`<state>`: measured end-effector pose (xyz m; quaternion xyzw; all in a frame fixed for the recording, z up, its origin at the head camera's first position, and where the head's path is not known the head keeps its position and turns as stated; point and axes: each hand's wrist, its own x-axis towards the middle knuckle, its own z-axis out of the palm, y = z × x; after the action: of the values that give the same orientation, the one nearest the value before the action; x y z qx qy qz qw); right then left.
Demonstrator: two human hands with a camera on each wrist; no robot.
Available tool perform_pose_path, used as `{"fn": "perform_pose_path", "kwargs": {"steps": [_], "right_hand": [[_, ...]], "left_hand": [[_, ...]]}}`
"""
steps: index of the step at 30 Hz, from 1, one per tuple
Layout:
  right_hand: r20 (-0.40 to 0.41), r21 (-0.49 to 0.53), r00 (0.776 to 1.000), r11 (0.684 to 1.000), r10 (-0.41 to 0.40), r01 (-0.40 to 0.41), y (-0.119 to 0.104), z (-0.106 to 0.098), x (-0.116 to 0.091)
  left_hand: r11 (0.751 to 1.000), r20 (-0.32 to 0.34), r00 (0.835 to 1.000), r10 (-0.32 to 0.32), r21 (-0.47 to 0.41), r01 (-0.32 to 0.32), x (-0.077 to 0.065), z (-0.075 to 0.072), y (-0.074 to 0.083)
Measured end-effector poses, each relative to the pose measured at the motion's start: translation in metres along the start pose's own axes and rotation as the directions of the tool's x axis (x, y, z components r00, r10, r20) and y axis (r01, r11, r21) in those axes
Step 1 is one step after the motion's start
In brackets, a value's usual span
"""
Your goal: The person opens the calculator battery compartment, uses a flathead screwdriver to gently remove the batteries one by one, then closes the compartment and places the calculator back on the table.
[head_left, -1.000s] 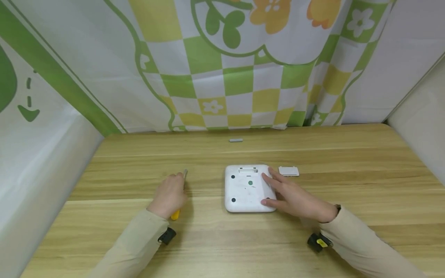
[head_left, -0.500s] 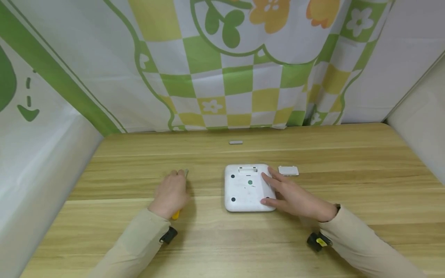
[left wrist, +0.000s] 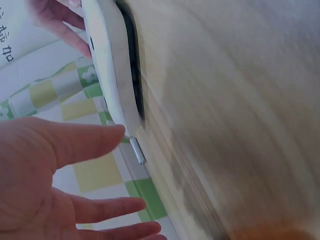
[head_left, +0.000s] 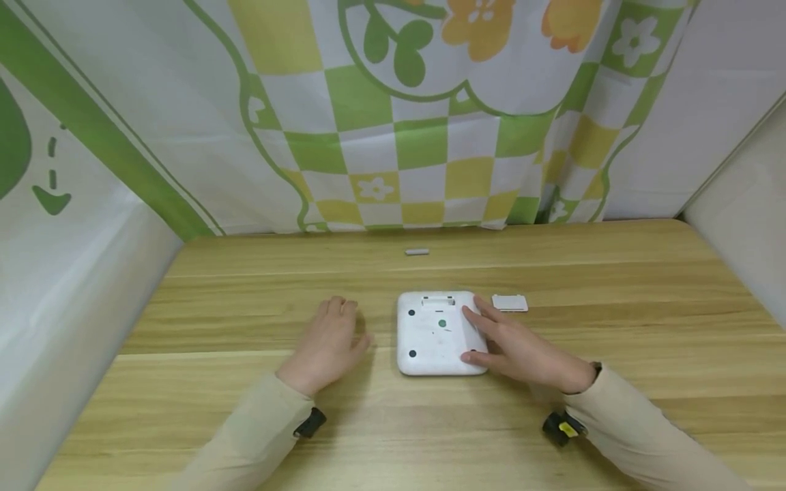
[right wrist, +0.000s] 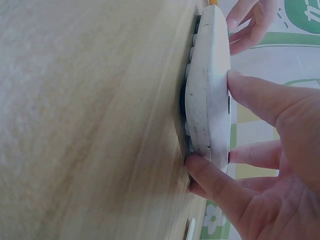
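A white calculator lies face down on the table, its small battery compartment uncovered. Its keys show along the underside in the right wrist view. My right hand rests on its right side, thumb and one fingertip on the back, other fingers down at the edge. To the left, my left hand hangs over the table, fingers loosely extended and holding nothing. A blurred orange patch shows low in the left wrist view; the yellow-handled tool is hidden from the head view.
A white battery cover lies just right of the calculator. Behind the calculator is a small grey cylinder, seemingly a battery. A checked curtain hangs at the table's back edge.
My left hand has let go of the yellow-handled tool, spread its fingers and moved right towards the calculator. My right hand and the calculator stay in place.
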<state>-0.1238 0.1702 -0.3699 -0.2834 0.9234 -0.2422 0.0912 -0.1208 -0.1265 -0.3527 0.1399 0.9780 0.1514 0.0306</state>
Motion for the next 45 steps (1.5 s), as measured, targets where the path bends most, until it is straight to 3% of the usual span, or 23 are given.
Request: {"fn": "perform_pose_path", "kwargs": {"steps": [11,31,38,45], "right_hand": [[-0.005,-0.002,1.0,1.0,-0.005,0.005,-0.001,-0.001,0.0],[-0.01,0.0,1.0,1.0,-0.009,0.009,0.001,0.0,0.0],[-0.009,0.007,1.0,1.0,-0.015,0.015,0.001,0.0,0.0],[-0.003,0.009,1.0,1.0,-0.015,0.015,0.001,0.0,0.001]], "left_hand": [[0.988,0.06,0.997,0.049,-0.146,-0.04,0.0,0.009,0.013],[0.964,0.168,0.972,0.162,-0.237,-0.12,0.003,0.02,0.034],[0.959,0.157,0.967,0.199,-0.234,-0.159,0.006,0.024,0.037],[0.954,0.138,0.97,0.199,-0.253,-0.159,0.008,0.027,0.04]]}}
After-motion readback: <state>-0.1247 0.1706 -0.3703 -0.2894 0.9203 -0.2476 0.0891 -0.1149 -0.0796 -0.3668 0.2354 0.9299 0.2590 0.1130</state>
